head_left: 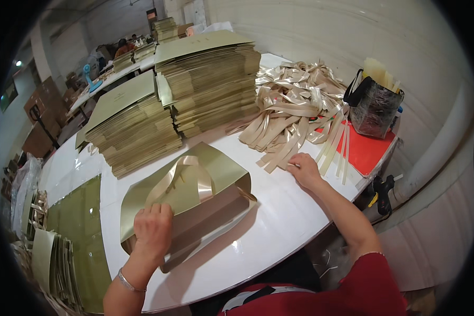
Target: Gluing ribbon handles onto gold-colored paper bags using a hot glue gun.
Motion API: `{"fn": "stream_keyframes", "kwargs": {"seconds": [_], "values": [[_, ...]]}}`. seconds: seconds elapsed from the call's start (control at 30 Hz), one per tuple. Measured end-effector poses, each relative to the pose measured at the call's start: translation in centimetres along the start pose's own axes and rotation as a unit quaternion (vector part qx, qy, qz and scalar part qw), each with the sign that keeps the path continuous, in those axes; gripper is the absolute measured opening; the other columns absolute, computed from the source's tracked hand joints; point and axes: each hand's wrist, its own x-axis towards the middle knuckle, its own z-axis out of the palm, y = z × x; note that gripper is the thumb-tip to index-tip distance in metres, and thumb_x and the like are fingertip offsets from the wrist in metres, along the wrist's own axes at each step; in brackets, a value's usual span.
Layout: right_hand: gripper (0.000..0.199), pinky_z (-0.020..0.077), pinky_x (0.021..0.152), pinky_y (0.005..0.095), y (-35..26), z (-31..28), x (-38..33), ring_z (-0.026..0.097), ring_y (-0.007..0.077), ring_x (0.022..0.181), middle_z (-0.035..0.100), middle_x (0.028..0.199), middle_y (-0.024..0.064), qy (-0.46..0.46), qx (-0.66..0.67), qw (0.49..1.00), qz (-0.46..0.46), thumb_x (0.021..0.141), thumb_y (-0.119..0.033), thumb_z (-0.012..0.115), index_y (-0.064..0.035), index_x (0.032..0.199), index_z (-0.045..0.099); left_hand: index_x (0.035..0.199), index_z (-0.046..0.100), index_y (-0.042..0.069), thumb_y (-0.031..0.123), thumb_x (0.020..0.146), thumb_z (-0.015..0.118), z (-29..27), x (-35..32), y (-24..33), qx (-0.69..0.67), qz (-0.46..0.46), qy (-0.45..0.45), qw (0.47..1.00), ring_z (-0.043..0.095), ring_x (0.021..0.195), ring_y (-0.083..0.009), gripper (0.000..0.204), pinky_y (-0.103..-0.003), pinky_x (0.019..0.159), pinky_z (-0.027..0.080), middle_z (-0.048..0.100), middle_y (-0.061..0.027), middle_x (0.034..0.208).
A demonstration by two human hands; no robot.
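An olive-gold paper bag lies on its side on the white table, its mouth toward me. One satin ribbon handle loops over its upper panel, and another ribbon runs along the lower edge. My left hand is closed over the bag's left rim, fingers curled on the panel. Right of the bag, my right hand pinches at the near end of a beige ribbon, at the front of a loose ribbon heap. Its fingertips partly hide what they grip.
Tall stacks of flat gold bags and a lower stack stand behind. Glue sticks fill a dark holder by a red sheet. A black glue gun hangs at the table's right edge. More bags sit left.
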Motion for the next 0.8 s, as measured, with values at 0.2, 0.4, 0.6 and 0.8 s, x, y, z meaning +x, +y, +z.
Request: {"fn": "stream_keyframes", "kwargs": {"seconds": [0.2, 0.4, 0.6, 0.8], "values": [[0.015, 0.0515, 0.076, 0.0366, -6.0, -4.8, -2.7, 0.064, 0.0290, 0.082, 0.067, 0.092, 0.0145, -0.053, 0.107, 0.990, 0.069, 0.083, -0.014, 0.064, -0.0007, 0.087, 0.068, 0.098, 0.064, 0.003, 0.017, 0.068, 0.077, -1.9, -0.3, 3.4, -0.018, 0.120, 0.139, 0.983, 0.064, 0.089, -0.0314, 0.035, -0.038, 0.077, 0.050, 0.066, -0.0150, 0.094], [0.048, 0.0540, 0.076, 0.0340, -19.4, -6.7, -10.0, 0.066, 0.0279, 0.088, 0.064, 0.097, 0.0133, -0.197, 0.423, 0.862, -0.199, 0.075, 0.004, 0.060, -0.0069, 0.122, 0.054, 0.140, 0.037, -0.001, 0.010, 0.080, 0.075, 0.0, -3.6, 11.4, -0.633, 0.042, -0.145, 0.759, 0.054, 0.122, -0.0323, 0.072, -0.039, 0.102, 0.042, 0.052, -0.0207, 0.134], [0.017, 0.0522, 0.067, 0.0311, -19.1, -6.7, -9.8, 0.066, 0.0215, 0.076, 0.065, 0.082, 0.0082, -0.187, 0.478, 0.851, -0.110, 0.081, -0.003, 0.067, -0.0032, 0.097, 0.067, 0.124, 0.054, -0.003, 0.014, 0.096, 0.056, 2.0, -5.3, 11.7, -0.802, -0.172, -0.327, 0.470, 0.067, 0.079, -0.0154, 0.032, -0.025, 0.071, 0.051, 0.068, -0.0114, 0.101], [0.011, 0.0380, 0.044, 0.0219, -12.9, -5.6, -3.7, 0.046, 0.0055, 0.050, 0.055, 0.062, -0.0020, 0.008, 0.479, 0.825, 0.300, 0.087, -0.010, 0.063, -0.0021, 0.082, 0.069, 0.100, 0.065, -0.005, 0.017, 0.096, 0.056, 0.4, -9.4, 6.0, -0.736, -0.240, -0.440, 0.456, 0.058, 0.054, -0.0119, 0.024, -0.022, 0.050, 0.046, 0.069, -0.0090, 0.079]]}}
